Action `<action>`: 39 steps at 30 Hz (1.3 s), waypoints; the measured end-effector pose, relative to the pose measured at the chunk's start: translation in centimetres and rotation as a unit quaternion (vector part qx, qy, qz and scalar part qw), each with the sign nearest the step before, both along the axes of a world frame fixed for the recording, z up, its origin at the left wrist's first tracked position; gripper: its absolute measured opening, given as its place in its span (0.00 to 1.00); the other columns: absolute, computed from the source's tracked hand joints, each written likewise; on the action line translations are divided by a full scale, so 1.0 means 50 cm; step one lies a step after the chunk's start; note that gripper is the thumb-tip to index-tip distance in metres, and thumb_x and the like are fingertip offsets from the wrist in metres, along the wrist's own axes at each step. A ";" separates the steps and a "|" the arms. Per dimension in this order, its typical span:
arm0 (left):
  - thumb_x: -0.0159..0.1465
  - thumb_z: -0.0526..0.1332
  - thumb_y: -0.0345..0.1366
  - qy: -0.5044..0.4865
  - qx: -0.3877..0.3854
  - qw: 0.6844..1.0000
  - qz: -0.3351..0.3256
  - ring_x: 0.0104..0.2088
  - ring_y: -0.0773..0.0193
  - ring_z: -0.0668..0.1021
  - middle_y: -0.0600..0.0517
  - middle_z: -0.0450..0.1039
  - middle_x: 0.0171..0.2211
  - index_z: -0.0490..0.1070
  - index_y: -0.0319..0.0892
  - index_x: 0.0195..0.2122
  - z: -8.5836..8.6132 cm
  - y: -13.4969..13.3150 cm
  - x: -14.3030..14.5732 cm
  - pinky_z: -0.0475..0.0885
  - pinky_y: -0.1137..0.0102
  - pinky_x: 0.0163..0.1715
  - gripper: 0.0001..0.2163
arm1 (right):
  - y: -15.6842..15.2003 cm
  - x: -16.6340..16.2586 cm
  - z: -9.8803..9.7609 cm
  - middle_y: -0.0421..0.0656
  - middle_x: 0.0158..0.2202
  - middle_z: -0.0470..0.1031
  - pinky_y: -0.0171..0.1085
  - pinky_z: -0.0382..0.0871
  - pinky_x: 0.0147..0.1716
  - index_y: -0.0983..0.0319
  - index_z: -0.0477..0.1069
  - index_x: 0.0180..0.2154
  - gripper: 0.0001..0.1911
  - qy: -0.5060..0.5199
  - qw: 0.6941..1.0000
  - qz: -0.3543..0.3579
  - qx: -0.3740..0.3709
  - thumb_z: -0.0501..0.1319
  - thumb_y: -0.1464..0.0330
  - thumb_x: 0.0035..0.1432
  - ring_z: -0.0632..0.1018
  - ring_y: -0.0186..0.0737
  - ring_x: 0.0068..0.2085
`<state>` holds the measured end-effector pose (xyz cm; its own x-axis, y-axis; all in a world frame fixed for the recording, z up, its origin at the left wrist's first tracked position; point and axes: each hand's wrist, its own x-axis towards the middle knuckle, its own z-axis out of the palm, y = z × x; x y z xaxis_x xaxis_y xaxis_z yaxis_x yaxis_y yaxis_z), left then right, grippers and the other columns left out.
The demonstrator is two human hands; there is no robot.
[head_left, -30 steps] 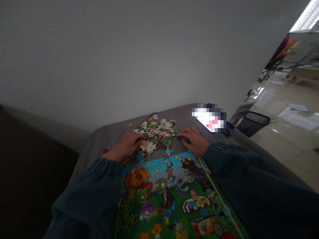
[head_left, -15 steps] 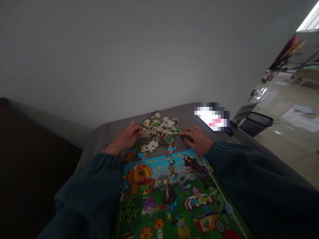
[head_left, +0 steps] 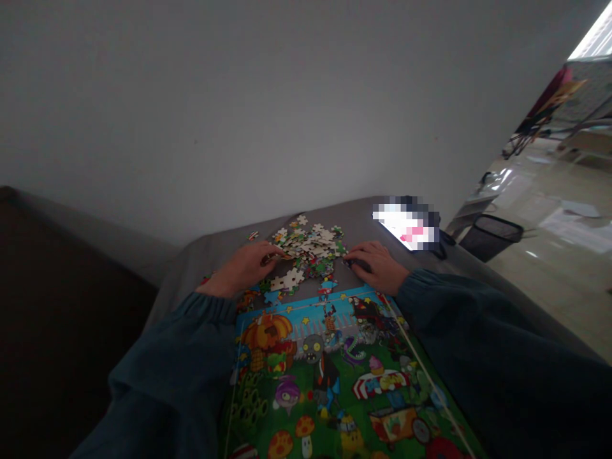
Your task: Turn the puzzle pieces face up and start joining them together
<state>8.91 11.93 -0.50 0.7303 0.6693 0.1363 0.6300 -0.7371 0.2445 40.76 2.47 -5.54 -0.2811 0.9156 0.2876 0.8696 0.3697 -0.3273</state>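
A heap of loose jigsaw pieces (head_left: 313, 245), many with pale backs up, lies on the grey cloth surface. At its left edge my left hand (head_left: 251, 264) has thumb and fingertips pinched on a jigsaw piece. My right hand (head_left: 377, 264) rests at the heap's right side with curled fingers; a small dark jigsaw piece (head_left: 348, 262) shows at the fingertips. Nearer to me lies a colourful cartoon puzzle picture (head_left: 320, 376) with zombies, plants and a pumpkin. Several joined pieces (head_left: 287, 280) sit between the heap and the picture.
A lit screen (head_left: 406, 228), blurred by pixels, lies at the back right of the grey covered surface (head_left: 205, 248). Behind it rises a plain wall (head_left: 287, 115). At far right, a dark basket-like object (head_left: 495, 236) stands over a shiny floor.
My left hand has shifted slightly right, toward the heap, and the pale piece at its fingertips has turned. My right hand stays where it was.
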 end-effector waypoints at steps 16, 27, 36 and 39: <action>0.63 0.59 0.38 -0.033 0.020 0.995 0.094 0.35 0.60 0.80 0.51 0.81 0.39 0.78 0.48 0.43 0.006 0.011 -0.023 0.71 0.67 0.39 0.10 | -0.001 0.001 0.000 0.48 0.50 0.72 0.52 0.62 0.50 0.58 0.73 0.49 0.16 0.009 1.000 0.005 -0.001 0.55 0.68 0.61 0.67 0.51 0.52; 0.61 0.60 0.37 -0.017 0.056 0.984 0.166 0.35 0.57 0.78 0.46 0.78 0.40 0.80 0.42 0.39 0.027 0.051 -0.122 0.68 0.66 0.37 0.11 | 0.001 0.002 0.000 0.47 0.50 0.71 0.52 0.61 0.51 0.58 0.73 0.49 0.16 0.008 1.000 0.006 -0.006 0.54 0.68 0.61 0.67 0.51 0.52; 0.58 0.60 0.38 0.032 -0.013 0.987 0.156 0.32 0.61 0.76 0.49 0.77 0.38 0.81 0.47 0.36 0.025 0.054 -0.132 0.69 0.67 0.32 0.10 | -0.002 0.001 0.003 0.47 0.50 0.71 0.51 0.62 0.50 0.58 0.73 0.48 0.16 0.009 1.000 0.011 -0.007 0.54 0.68 0.61 0.67 0.50 0.51; 0.54 0.62 0.38 0.049 -0.042 0.987 0.148 0.30 0.61 0.76 0.49 0.77 0.38 0.81 0.47 0.31 0.036 0.057 -0.145 0.69 0.68 0.30 0.08 | -0.002 0.002 0.003 0.48 0.50 0.71 0.51 0.62 0.50 0.58 0.73 0.49 0.16 0.006 1.000 0.011 -0.007 0.54 0.68 0.61 0.67 0.50 0.51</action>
